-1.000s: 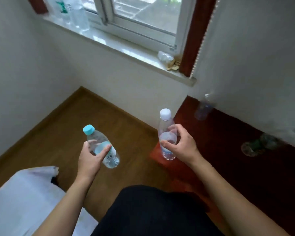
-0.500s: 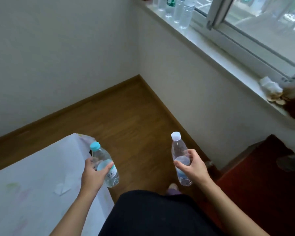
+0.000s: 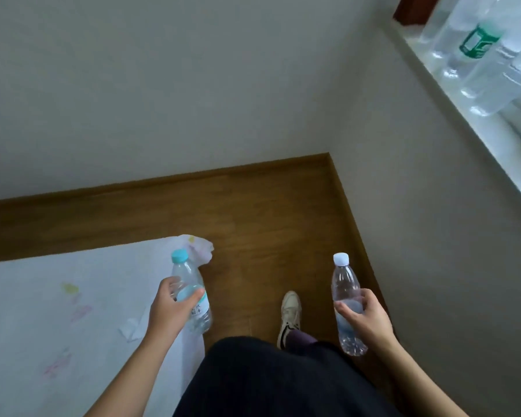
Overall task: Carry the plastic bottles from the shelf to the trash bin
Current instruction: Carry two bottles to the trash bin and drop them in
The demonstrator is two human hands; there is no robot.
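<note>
Left hand [image 3: 169, 311] grips a teal-capped bottle [image 3: 193, 296] above the white desk's [image 3: 42, 326] corner; right hand [image 3: 366, 319] grips a white-capped bottle [image 3: 345, 284] over the floor [image 3: 253, 212].

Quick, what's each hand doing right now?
Left hand: holding the blue-capped bottle.
Right hand: holding the white-capped bottle.

1. The teal-capped bottle [image 3: 187, 273], clear with a white label, is held round its middle in the left grip [image 3: 169, 314], cap up and tilted slightly.
2. The white-capped bottle [image 3: 345, 281], clear, is held round its middle in the right grip [image 3: 370, 320], nearly upright, above the floor [image 3: 268, 212].
3. The shelf bottles [image 3: 487, 82], clear and blurred, are seen close together on the shelf [image 3: 451, 94] at upper right; one is green-labelled.
</note>
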